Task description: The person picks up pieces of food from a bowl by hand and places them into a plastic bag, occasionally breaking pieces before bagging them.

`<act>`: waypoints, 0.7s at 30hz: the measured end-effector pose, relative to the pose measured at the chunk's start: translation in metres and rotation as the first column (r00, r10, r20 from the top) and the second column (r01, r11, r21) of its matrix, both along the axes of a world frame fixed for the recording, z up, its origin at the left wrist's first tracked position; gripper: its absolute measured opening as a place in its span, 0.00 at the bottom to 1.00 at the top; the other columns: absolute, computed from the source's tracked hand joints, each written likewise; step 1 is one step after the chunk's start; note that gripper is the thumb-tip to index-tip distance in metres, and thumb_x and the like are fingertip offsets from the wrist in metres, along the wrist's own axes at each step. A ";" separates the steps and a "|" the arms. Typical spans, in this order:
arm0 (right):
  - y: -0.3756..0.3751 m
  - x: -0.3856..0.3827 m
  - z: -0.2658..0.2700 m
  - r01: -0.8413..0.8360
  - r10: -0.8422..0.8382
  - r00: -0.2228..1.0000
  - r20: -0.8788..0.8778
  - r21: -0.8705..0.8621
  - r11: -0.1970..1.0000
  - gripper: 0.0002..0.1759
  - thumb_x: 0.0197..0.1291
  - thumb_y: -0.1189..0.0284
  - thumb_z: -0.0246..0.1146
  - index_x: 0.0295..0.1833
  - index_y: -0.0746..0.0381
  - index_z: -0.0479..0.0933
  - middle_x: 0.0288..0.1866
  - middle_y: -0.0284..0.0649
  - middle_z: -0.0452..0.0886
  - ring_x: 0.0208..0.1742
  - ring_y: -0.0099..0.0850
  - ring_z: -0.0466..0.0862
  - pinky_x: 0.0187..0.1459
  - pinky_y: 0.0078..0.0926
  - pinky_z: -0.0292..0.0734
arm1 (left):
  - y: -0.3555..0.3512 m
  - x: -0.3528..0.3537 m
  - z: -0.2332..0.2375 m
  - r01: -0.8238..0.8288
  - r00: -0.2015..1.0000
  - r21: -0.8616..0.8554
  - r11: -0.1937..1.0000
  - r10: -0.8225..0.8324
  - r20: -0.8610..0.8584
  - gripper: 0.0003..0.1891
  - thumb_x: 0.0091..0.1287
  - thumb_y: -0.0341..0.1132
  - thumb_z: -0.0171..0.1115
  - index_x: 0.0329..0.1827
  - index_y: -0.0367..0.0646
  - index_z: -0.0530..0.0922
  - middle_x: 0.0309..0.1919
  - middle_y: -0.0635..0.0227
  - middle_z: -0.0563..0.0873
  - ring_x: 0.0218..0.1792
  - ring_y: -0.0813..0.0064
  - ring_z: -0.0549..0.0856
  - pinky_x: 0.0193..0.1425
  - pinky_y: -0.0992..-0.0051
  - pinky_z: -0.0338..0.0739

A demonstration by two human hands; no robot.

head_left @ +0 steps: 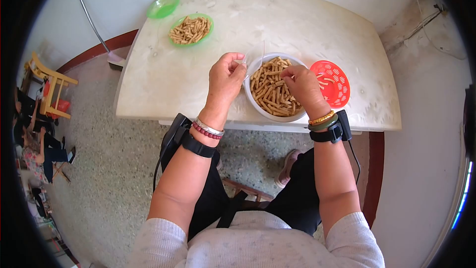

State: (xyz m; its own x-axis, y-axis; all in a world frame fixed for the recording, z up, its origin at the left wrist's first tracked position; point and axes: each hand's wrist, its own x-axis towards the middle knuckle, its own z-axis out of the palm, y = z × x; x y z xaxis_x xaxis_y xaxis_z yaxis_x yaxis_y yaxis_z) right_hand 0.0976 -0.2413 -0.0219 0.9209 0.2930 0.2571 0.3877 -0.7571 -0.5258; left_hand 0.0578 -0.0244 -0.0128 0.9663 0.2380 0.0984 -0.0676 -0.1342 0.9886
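Note:
A white bowl [249, 97] full of short brown sticks [271, 92] stands near the table's front edge. At its left rim my left hand [226, 77] is closed in a pinch, with a small pale, clear-looking piece [244, 60] at its fingertips. My right hand [303, 87] reaches over the bowl's right side, thumb and fingers pressed together just above the sticks; I cannot tell what is between them. Right beside that hand lies a red perforated plate [339, 82] with a few paler sticks [323, 80]. A thin upright line [264, 49] shows behind the bowl.
Farther back on the pale table [317, 25], a green plate [210, 32] holds more brown sticks, and another green dish [163, 6] sits at the corner. A broom [116, 59] leans by the left wall. Seated people [42, 154] and a wooden chair [59, 87] are at far left.

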 end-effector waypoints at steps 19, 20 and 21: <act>0.013 -0.054 -0.002 -0.198 0.178 0.980 -0.091 -0.317 0.927 0.09 0.56 0.67 0.65 0.37 0.61 0.80 0.36 0.49 0.81 0.43 0.46 0.84 0.45 0.42 0.79 | -0.001 -0.023 0.018 -0.059 0.961 0.203 0.977 0.001 0.276 0.17 0.66 0.21 0.60 0.58 0.39 0.78 0.31 0.75 0.79 0.26 0.90 0.73 0.31 0.86 0.69; 0.014 -0.054 -0.004 -0.194 0.182 0.981 -0.068 -0.287 0.938 0.07 0.56 0.68 0.65 0.37 0.60 0.80 0.36 0.47 0.81 0.43 0.45 0.84 0.45 0.41 0.79 | -0.002 -0.026 0.019 -0.057 0.961 0.205 0.977 -0.002 0.275 0.17 0.66 0.21 0.60 0.58 0.39 0.78 0.31 0.75 0.79 0.26 0.90 0.73 0.31 0.86 0.69; 0.014 -0.055 -0.003 -0.192 0.179 0.981 -0.069 -0.284 0.939 0.07 0.56 0.68 0.65 0.37 0.60 0.80 0.36 0.47 0.81 0.43 0.45 0.84 0.45 0.41 0.79 | -0.003 -0.030 0.020 -0.062 0.952 0.190 0.980 0.001 0.305 0.17 0.66 0.21 0.60 0.58 0.40 0.78 0.31 0.75 0.79 0.26 0.91 0.72 0.31 0.87 0.68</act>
